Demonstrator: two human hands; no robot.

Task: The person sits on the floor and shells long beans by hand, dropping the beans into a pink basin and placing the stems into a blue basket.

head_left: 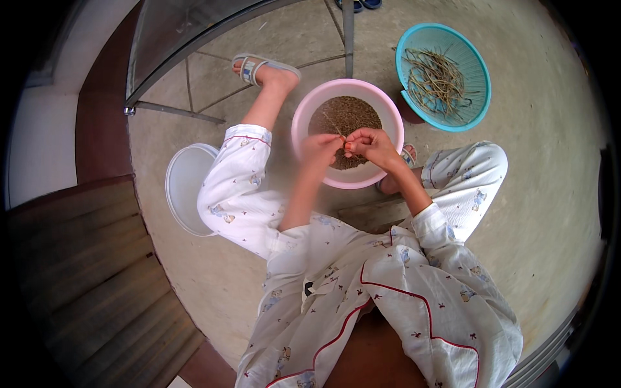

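Observation:
Over a pink basin [301, 123] my two hands meet, fingertips nearly touching. My left hand [321, 149] is pinched and partly smeared by motion. A thin, straw-coloured dry pod or stalk [336, 125] sticks up from between the fingertips. My right hand [369, 146] is closed in a pinch at the same spot, with thumb and forefinger pressed together. Most of what the fingers grip is hidden. Beneath them, small brown grains or seeds [352, 111] cover the bottom of the basin.
A teal basket [482, 71] beyond the basin, to the right, holds many long, thin dry pods or stalks [435, 81]. By my left leg is a white bucket [184, 194]. A metal-legged table [349, 39] stands ahead. My legs flank the basin on the concrete floor [543, 213].

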